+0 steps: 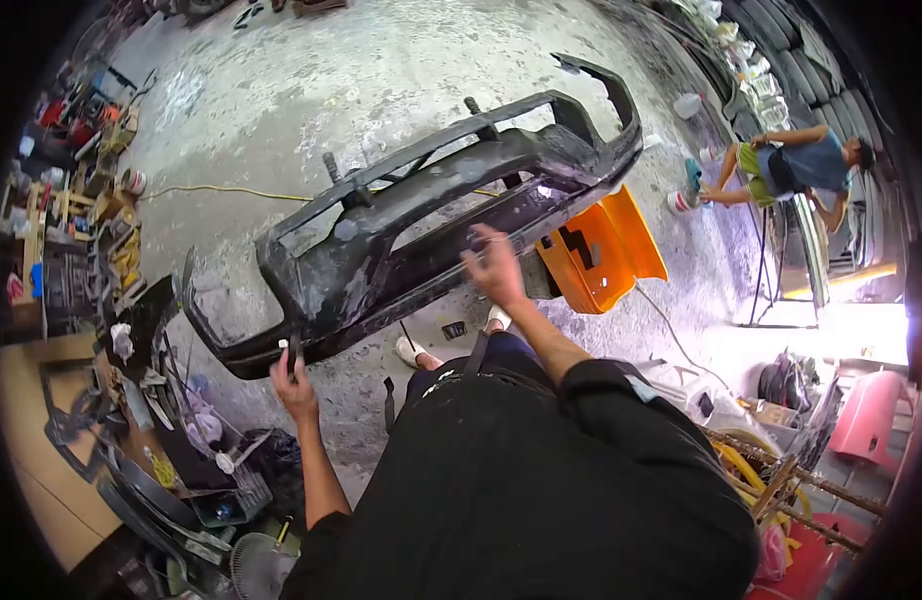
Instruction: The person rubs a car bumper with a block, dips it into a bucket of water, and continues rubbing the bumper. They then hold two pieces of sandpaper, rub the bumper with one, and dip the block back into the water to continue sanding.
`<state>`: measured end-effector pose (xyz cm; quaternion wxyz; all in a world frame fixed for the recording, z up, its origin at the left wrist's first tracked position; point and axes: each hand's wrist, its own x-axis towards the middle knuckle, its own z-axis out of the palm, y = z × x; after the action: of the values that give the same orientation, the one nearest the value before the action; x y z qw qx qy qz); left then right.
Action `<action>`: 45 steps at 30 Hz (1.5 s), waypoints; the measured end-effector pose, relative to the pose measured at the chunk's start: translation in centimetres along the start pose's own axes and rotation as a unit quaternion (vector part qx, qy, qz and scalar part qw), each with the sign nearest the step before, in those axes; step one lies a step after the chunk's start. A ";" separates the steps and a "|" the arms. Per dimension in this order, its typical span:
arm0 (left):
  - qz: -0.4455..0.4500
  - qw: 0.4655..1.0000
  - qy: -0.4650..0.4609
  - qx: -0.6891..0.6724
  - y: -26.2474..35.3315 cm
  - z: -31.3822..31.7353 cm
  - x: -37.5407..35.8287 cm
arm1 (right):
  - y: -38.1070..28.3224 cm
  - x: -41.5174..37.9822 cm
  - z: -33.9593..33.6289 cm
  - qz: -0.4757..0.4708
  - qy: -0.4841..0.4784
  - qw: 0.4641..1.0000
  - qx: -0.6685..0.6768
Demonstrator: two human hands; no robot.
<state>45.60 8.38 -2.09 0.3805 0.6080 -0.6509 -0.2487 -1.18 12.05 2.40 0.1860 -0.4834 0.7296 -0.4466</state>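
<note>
A large black car bumper [441,185] with scuffed, dusty patches lies slantwise in front of me, raised on a stand with dark padded posts [333,168]. My left hand [297,388] is at its near left corner, fingers apart and pointing up, fingertips right at the lower edge. A small white spot shows at one fingertip. My right hand [495,270] is over the near edge, right of the middle. Its fingers are spread and slightly bent, with dark fingertips overlapping the bumper's lower strip.
An orange panel [616,255] stands on the concrete floor right of my feet. A yellow hose [221,188] runs behind the bumper. At the right a person [801,165] sits near a white bucket [681,201]. Parts and tools crowd the left; a fan [261,568] stands low left.
</note>
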 end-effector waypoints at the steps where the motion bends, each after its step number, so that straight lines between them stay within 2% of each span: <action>1: 0.047 0.998 -0.028 0.014 5.7 1.7 2.7 | 2.9 0.3 -2.4 0.045 0.068 0.995 -0.057; 3: 0.162 0.984 -0.068 0.015 13.3 6.8 6.1 | 8.6 0.9 -5.6 0.122 0.214 0.959 -0.142; 5: 0.186 0.971 -0.146 -0.041 19.9 12.8 7.8 | 13.7 2.7 -6.8 0.260 0.298 0.910 -0.121; 6: 0.213 0.961 -0.173 -0.033 22.5 16.1 8.1 | 15.3 4.0 -7.2 0.266 0.296 0.910 -0.113; 8: 0.267 0.938 -0.219 -0.031 26.2 22.8 8.5 | 18.0 6.5 -7.1 0.418 0.291 0.855 -0.098; 9: 0.292 0.925 -0.239 -0.039 27.5 26.0 8.5 | 18.2 7.6 -7.2 0.424 0.282 0.856 -0.088; 11: 0.352 0.898 -0.262 -0.030 30.8 30.6 8.5 | 17.3 9.5 -7.4 0.433 0.279 0.846 0.136; 15: 0.395 0.862 -0.315 0.046 31.1 36.2 9.8 | 16.3 10.8 -5.6 0.496 0.342 0.784 0.148; 17: 0.428 0.839 -0.323 0.095 30.2 36.9 10.1 | 16.8 10.9 -5.2 0.500 0.348 0.776 0.162; 19: 0.434 0.830 -0.338 0.094 30.2 37.8 10.2 | 17.2 10.8 -4.8 0.442 0.394 0.789 0.164; 21: 0.479 0.808 -0.312 0.140 30.7 39.4 9.7 | 17.4 10.4 -4.6 0.442 0.397 0.788 0.160; 23: 0.466 0.811 -0.332 0.123 31.4 39.9 9.7 | 17.8 10.8 -4.5 0.409 0.413 0.791 0.191; 29: 0.481 0.807 -0.315 0.132 29.2 37.3 10.4 | 17.6 11.0 -4.6 0.388 0.440 0.782 0.210; 34: 0.507 0.790 -0.331 0.096 32.3 42.1 10.2 | 18.2 10.5 -4.0 0.370 0.443 0.794 0.191; 38: 0.502 0.796 -0.325 0.096 28.6 37.8 10.9 | 18.1 10.6 -4.1 0.341 0.453 0.797 0.210; 42: 0.514 0.793 -0.316 0.081 31.6 41.3 10.4 | 19.0 10.4 -3.6 0.353 0.452 0.795 0.197; 45: 0.513 0.793 -0.319 0.078 31.0 41.0 10.7 | 20.1 10.4 -3.2 0.353 0.457 0.794 0.191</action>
<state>-5.44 -3.55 0.32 0.1746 0.0985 -0.9689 -0.1448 -19.11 7.19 -10.93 0.0640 0.1135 0.7497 -0.6488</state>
